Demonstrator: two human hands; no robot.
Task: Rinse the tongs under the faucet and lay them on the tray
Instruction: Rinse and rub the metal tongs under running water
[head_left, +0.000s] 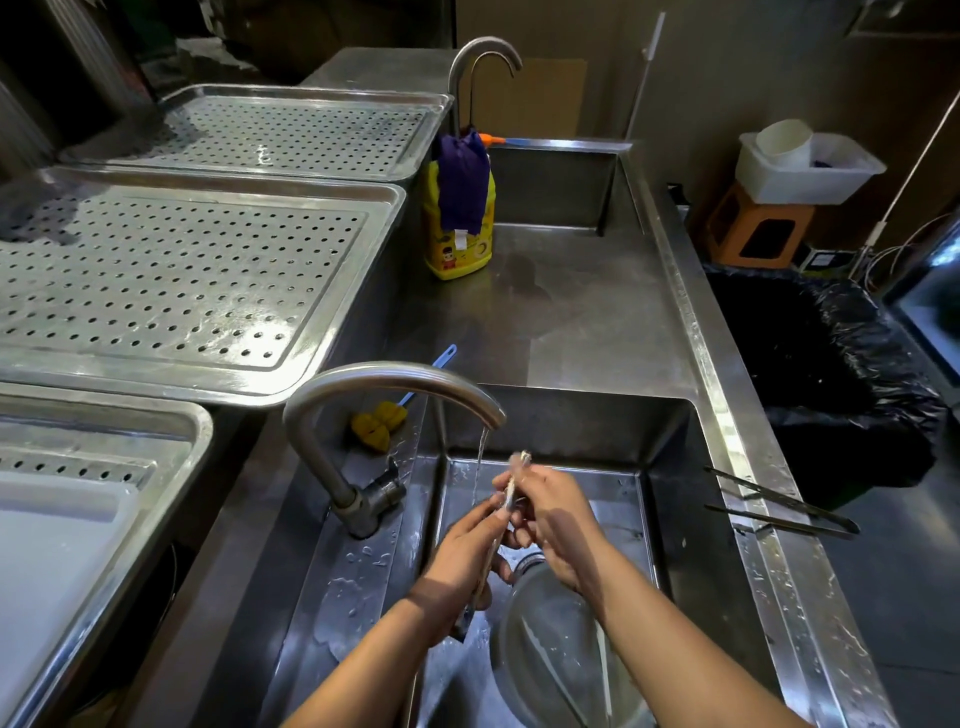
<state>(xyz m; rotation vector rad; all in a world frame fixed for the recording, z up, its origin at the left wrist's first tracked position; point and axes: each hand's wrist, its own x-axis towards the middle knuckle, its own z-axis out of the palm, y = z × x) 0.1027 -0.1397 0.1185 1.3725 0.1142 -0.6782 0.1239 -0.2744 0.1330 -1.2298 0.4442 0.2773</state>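
Holding the tongs (510, 486) over the near sink (670, 447), the person has both hands on them, just right of the thin stream of water (480, 457) that falls from the faucet (395, 376). The left hand (462, 564) has its grip clamped on the lower half, fingers curled round the metal, and the dark end pokes out below the palm. The right hand (553, 519) has its grip wrapped round the upper half, fingers curled in towards the left hand. The tongs are blurred and slant up and away from the person, their tips showing just above the right hand's fingers, near the spout. Below the hands a round bowl (550, 654) sits in the bottom of the sink.

A second pair of tongs (779, 512) lies on the right edge of the bench (571, 322), arms apart. A yellow brush (379, 423) with a blue handle lies at the sink's left edge, behind the faucet. A wet perforated tray (182, 280) sits on the left side, with a second perforated tray (291, 130) beyond it and a third tray (104, 415) nearer, at the left edge. A yellow bottle (457, 244) with a purple cloth (462, 171) draped over its top stands between the trays and the far sink (550, 187). A black-lined bin (821, 364) stands past the bench's right edge.
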